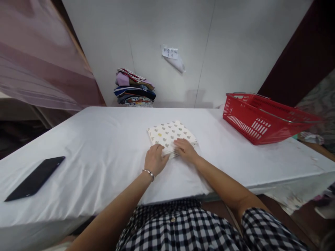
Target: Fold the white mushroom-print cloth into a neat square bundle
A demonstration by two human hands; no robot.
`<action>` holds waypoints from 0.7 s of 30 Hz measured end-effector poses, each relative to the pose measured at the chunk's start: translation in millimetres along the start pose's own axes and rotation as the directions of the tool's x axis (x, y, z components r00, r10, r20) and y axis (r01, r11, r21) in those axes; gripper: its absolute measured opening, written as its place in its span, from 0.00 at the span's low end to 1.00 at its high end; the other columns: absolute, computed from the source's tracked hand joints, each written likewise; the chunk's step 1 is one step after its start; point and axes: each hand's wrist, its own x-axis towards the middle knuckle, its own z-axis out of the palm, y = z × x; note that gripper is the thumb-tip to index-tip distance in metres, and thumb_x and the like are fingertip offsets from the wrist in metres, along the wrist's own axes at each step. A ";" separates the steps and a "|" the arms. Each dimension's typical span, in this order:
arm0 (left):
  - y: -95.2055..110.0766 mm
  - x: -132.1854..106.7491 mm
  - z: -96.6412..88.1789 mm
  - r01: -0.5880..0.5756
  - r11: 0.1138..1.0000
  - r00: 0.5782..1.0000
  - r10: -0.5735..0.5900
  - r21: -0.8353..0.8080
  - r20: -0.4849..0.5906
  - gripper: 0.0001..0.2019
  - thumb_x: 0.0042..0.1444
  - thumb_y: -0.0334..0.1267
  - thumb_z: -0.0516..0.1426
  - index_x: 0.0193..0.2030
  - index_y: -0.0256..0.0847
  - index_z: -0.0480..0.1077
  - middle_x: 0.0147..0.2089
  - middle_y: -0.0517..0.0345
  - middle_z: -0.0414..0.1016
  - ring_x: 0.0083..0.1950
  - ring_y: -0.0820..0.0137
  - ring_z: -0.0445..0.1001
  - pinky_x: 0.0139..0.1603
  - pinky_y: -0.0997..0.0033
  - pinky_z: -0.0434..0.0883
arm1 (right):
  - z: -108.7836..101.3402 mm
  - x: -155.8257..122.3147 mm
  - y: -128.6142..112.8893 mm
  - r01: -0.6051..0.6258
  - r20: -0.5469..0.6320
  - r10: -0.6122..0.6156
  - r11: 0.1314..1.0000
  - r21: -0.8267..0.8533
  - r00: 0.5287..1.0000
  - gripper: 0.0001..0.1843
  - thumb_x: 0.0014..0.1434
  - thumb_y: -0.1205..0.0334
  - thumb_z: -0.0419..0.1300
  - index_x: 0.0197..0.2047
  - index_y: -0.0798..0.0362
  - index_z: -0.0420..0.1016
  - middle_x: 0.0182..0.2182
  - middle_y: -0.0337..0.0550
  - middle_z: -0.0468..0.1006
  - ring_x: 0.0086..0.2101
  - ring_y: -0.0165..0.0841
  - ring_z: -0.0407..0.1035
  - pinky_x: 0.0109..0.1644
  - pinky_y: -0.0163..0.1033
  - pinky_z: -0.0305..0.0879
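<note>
A folded white cloth (172, 133) with small grey, green and yellow animal-like prints lies flat on the table in front of me. Its layers show along the near edge. At the near left corner, my left hand (155, 160) is closed around the edge, fingers bent over the top and thumb along the front. My right hand (186, 150) rests with its fingers stretched flat over the near right part of the cloth. Part of its thumb is hidden. A silver bracelet (149, 173) circles my left wrist.
The white-covered table (104, 146) carries a black phone-like slab (35, 178) on the left and a red plastic basket (256, 120) on the right. Folded fabrics (134, 89) are stacked at the back by the wall. A plastic bag with a written label (170, 53) hangs there.
</note>
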 end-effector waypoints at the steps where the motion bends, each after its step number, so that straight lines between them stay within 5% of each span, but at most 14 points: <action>1: -0.1 3.1 1.7 -0.079 0.997 0.997 0.079 0.008 -0.014 0.15 0.55 0.43 0.55 0.49 0.41 0.66 0.56 0.48 0.66 0.58 0.60 0.63 0.56 0.59 0.62 | -6.3 1.4 4.9 -0.055 -0.055 0.053 0.998 -0.034 0.997 0.15 0.61 0.61 0.51 0.49 0.50 0.73 0.50 0.46 0.74 0.54 0.37 0.63 0.60 0.48 0.53; 4: -3.2 9.9 14.8 -0.238 0.971 0.970 0.236 0.027 0.052 0.21 0.59 0.45 0.51 0.57 0.40 0.62 0.64 0.47 0.58 0.66 0.59 0.53 0.63 0.54 0.54 | -29.6 4.4 22.6 -0.316 -0.208 0.287 0.940 -0.126 0.935 0.14 0.60 0.60 0.50 0.43 0.51 0.75 0.45 0.47 0.76 0.48 0.37 0.66 0.53 0.43 0.59; 6: -7.3 10.8 26.3 -0.263 0.964 0.957 0.256 0.039 0.136 0.25 0.58 0.47 0.51 0.60 0.38 0.59 0.66 0.46 0.56 0.68 0.57 0.50 0.65 0.51 0.51 | -44.2 4.5 34.8 -0.533 -0.222 0.497 0.833 -0.149 0.839 0.14 0.60 0.57 0.50 0.38 0.53 0.75 0.39 0.47 0.76 0.42 0.36 0.67 0.47 0.40 0.62; 9: -12.7 8.7 38.4 -0.249 0.967 0.952 0.233 0.058 0.197 0.29 0.58 0.49 0.50 0.63 0.38 0.56 0.66 0.45 0.55 0.68 0.57 0.50 0.66 0.51 0.50 | -57.1 1.7 50.0 -0.776 -0.071 0.773 0.627 -0.066 0.631 0.17 0.58 0.51 0.51 0.29 0.53 0.72 0.29 0.43 0.75 0.33 0.33 0.67 0.36 0.35 0.60; 11: -14.3 7.2 40.8 -0.242 0.968 0.954 0.226 0.064 0.197 0.29 0.59 0.49 0.50 0.64 0.38 0.55 0.67 0.46 0.54 0.68 0.57 0.50 0.66 0.51 0.49 | -59.5 -0.3 56.9 -0.846 0.036 0.845 0.534 0.005 0.533 0.18 0.57 0.48 0.52 0.26 0.54 0.70 0.23 0.41 0.72 0.27 0.30 0.65 0.30 0.33 0.58; 21: -12.5 7.4 36.8 -0.245 0.968 0.948 0.226 0.058 0.225 0.30 0.58 0.48 0.51 0.64 0.37 0.54 0.67 0.45 0.53 0.68 0.58 0.48 0.67 0.50 0.47 | -65.0 15.0 62.5 -0.896 0.174 0.879 0.435 0.089 0.444 0.13 0.52 0.55 0.60 0.24 0.55 0.69 0.13 0.35 0.64 0.17 0.25 0.58 0.21 0.32 0.52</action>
